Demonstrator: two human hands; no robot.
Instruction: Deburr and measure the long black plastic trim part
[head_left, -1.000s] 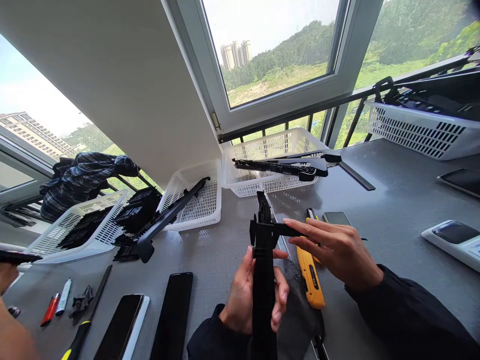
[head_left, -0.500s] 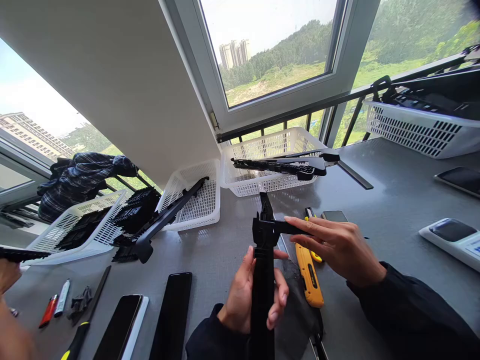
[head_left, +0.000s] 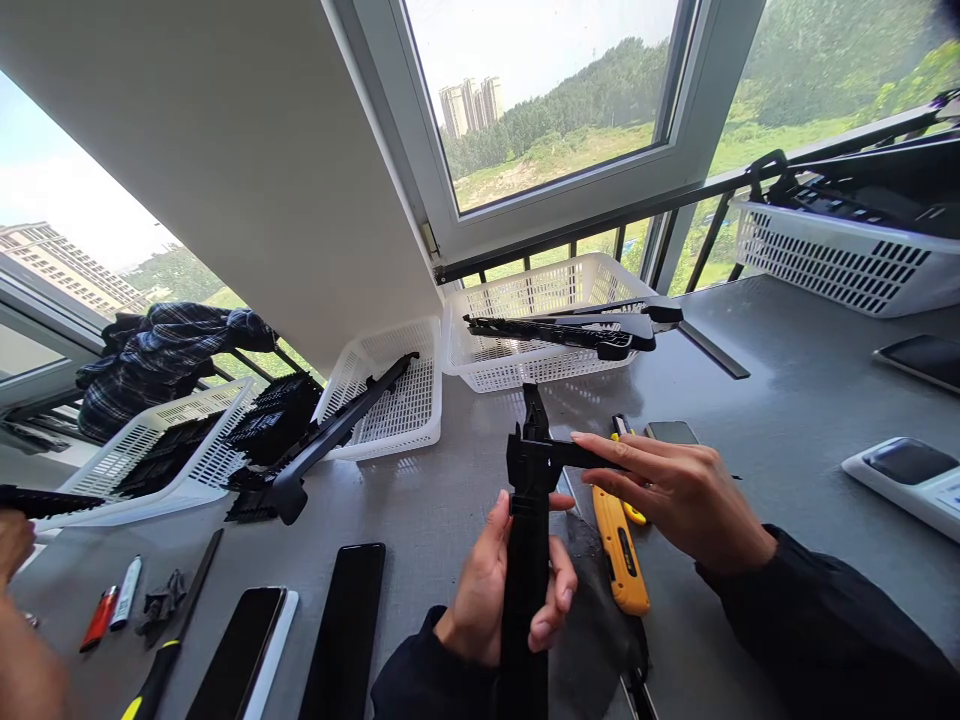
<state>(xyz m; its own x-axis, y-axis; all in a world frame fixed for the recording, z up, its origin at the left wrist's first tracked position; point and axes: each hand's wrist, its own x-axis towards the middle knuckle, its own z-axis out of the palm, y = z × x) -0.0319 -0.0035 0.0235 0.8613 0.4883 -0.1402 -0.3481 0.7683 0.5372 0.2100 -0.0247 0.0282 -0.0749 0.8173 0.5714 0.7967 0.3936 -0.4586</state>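
My left hand [head_left: 484,590] is wrapped around a long black plastic part [head_left: 527,570], which stands with its narrow, notched end pointing away from me. At the notched upper section, a flat black piece [head_left: 570,455] sticks out crosswise to the right. My right hand [head_left: 690,500] has its fingers closed on the outer end of that piece. Whether the crosswise piece is separate or joined to the long part I cannot tell. Beneath my hands lie a yellow-orange tool [head_left: 622,555] and a dark cloth-like sheet [head_left: 585,620].
White baskets [head_left: 397,440] with black plastic parts line the back. Another basket [head_left: 825,255] stands at right. Phones [head_left: 240,650], a red lighter [head_left: 99,622], a white tube [head_left: 126,592] and a black-yellow handled tool [head_left: 161,665] lie on the grey table. A co-worker's hand [head_left: 13,545] holds a black strip at far left.
My hands and the black parts stay almost in the same pose. At far left, the co-worker's hand and the black strip have shifted slightly.
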